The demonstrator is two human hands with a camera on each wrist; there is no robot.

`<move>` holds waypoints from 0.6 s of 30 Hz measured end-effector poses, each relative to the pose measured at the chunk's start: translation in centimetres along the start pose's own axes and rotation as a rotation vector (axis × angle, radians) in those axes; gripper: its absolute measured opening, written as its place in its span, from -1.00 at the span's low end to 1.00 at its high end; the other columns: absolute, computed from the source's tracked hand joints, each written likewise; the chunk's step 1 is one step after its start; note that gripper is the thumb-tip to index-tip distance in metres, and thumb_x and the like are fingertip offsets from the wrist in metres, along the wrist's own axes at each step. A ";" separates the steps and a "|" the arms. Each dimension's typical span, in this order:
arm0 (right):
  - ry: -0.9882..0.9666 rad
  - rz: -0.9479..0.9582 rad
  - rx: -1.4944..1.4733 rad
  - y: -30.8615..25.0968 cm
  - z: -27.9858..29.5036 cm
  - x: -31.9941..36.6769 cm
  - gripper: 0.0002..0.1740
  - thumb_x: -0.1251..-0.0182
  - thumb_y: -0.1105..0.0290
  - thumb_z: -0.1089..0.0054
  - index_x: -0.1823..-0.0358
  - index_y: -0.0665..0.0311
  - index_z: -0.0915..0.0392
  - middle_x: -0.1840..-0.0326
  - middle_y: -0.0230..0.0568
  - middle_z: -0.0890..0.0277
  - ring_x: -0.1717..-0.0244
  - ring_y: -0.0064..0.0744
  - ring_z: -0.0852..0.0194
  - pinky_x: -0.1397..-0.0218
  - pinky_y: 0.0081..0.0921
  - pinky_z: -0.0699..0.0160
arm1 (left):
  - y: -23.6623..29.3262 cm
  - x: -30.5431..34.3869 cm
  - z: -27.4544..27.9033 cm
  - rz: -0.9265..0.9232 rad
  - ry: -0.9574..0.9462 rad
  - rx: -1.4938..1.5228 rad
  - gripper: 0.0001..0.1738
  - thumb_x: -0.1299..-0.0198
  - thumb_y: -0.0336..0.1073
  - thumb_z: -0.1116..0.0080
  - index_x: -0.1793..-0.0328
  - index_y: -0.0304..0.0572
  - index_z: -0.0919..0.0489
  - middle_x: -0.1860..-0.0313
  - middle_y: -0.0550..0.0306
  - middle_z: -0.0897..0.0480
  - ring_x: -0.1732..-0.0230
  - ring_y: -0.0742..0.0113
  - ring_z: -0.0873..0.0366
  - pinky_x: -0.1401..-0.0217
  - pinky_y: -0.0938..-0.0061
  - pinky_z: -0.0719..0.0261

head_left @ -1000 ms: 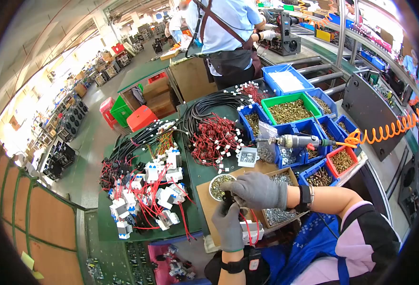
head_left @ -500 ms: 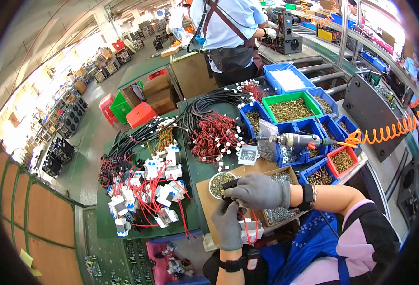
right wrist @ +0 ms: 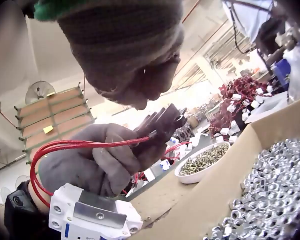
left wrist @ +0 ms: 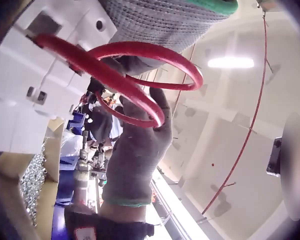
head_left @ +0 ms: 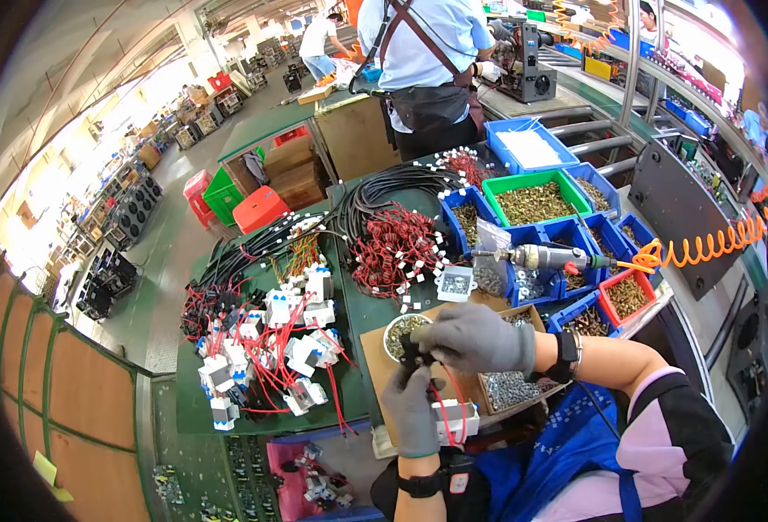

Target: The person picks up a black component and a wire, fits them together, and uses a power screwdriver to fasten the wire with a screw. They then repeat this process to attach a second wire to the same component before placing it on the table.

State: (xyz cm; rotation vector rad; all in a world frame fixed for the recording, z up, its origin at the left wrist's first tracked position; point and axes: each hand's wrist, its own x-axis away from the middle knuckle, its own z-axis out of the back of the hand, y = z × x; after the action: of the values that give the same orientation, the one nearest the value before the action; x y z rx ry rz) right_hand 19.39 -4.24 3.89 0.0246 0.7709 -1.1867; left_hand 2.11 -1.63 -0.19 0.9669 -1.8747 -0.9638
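Left hand: we are pinching the black part (head_left: 412, 355) between the curled fingers and thumb of our gloved left hand (head_left: 410, 413), with the palm side turned up toward it.
Right hand: we are bending the gloved fingers of our right hand (head_left: 481, 337) over the black part, the fingertips pointing down at it; whether they are pinching it or something small, we cannot tell.
Black part: we are keeping it between our two hands, near the white bowl (right wrist: 190, 178), which is holding small brass-coloured screws (right wrist: 206, 159).
Red wires: we are seeing the red wires (right wrist: 65, 145) running out from the black part, looping past our left hand and coming down to the white block (right wrist: 92, 216).
White block: it is hanging just beside our left wrist, a grey metal-like plate (right wrist: 100, 212) showing on its face.
Open carton: the carton (right wrist: 260, 120) is standing beside the bowl and holding silvery nuts (right wrist: 280, 185).
Power tool: the tool (head_left: 536, 257) is lying across the blue bins (head_left: 516, 287), an orange coiled hose (head_left: 706, 242) trailing off it.
Other bins: a green bin (head_left: 486, 185) and a red bin (head_left: 606, 306) are holding brass-coloured pieces.
Wire piles: red-and-black coils (head_left: 397, 252) are lying below black cables (head_left: 375, 190), and more white blocks with red leads (head_left: 292, 348) are lying to the left.
Beyond: another person (head_left: 427, 52) is standing with their back to us.
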 end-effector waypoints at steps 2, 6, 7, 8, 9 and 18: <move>0.028 -0.181 0.049 0.0 0.0 -0.5 -0.58 -0.16 0.41 -0.31 -0.09 0.05 -0.55 0.37 -0.21 -0.58 0.29 -0.09 -0.62 0.27 -0.15 -0.57 | 0.8 -0.2 1.2 -0.056 0.066 -0.012 -0.81 -0.26 -0.41 -0.14 0.07 -0.34 -0.65 0.33 0.23 -0.65 0.45 0.53 -0.57 0.44 0.61 -0.42; -0.153 -0.285 0.084 3.0 -2.0 -0.4 -0.57 -0.21 0.37 -0.23 -0.16 0.08 -0.51 0.35 -0.09 -0.59 0.23 0.00 -0.64 0.22 -0.07 -0.58 | 1.6 -0.4 2.9 -0.110 0.178 -0.015 -0.86 -0.23 -0.43 -0.11 0.13 -0.28 -0.60 0.38 0.22 -0.60 0.53 0.53 -0.52 0.55 0.65 -0.39; -0.256 -0.324 0.132 3.0 -2.4 -0.7 -0.57 -0.21 0.39 -0.21 -0.16 0.09 -0.51 0.34 -0.08 -0.60 0.22 0.01 -0.64 0.20 -0.07 -0.58 | 1.8 -0.3 3.2 -0.096 0.200 -0.015 -0.87 -0.22 -0.43 -0.11 0.14 -0.28 -0.58 0.38 0.21 -0.59 0.54 0.51 -0.52 0.56 0.65 -0.41; -0.362 -0.362 0.180 3.1 -2.8 -0.8 -0.57 -0.21 0.40 -0.18 -0.16 0.09 -0.50 0.32 -0.07 -0.60 0.20 0.02 -0.65 0.18 -0.06 -0.58 | 1.2 -0.4 3.5 -0.117 0.202 -0.003 -0.87 -0.22 -0.43 -0.11 0.14 -0.27 -0.58 0.38 0.22 -0.58 0.53 0.51 -0.52 0.56 0.65 -0.42; -0.381 -0.346 0.190 3.5 -3.4 -0.9 -0.56 -0.21 0.41 -0.17 -0.16 0.09 -0.50 0.30 -0.05 -0.61 0.19 0.03 -0.65 0.16 -0.05 -0.58 | 1.0 -0.5 3.5 -0.110 0.195 -0.002 -0.87 -0.22 -0.43 -0.12 0.13 -0.27 -0.58 0.38 0.22 -0.57 0.53 0.51 -0.52 0.56 0.64 -0.43; -0.495 -0.221 0.156 3.8 -6.2 -2.2 -0.53 -0.20 0.51 -0.12 -0.18 0.07 -0.51 0.11 -0.01 -0.65 -0.01 0.06 -0.66 0.00 -0.08 -0.61 | 1.1 -0.7 3.0 -0.079 0.184 0.042 -0.86 -0.26 -0.43 -0.12 0.11 -0.32 -0.59 0.36 0.19 -0.61 0.53 0.50 -0.54 0.55 0.61 -0.44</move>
State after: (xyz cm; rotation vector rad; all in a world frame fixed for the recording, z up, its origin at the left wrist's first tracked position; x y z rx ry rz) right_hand 18.98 1.66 -0.97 -0.2231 0.2476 -1.3877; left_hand -0.56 0.20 -0.55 1.1229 -1.7194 -0.8535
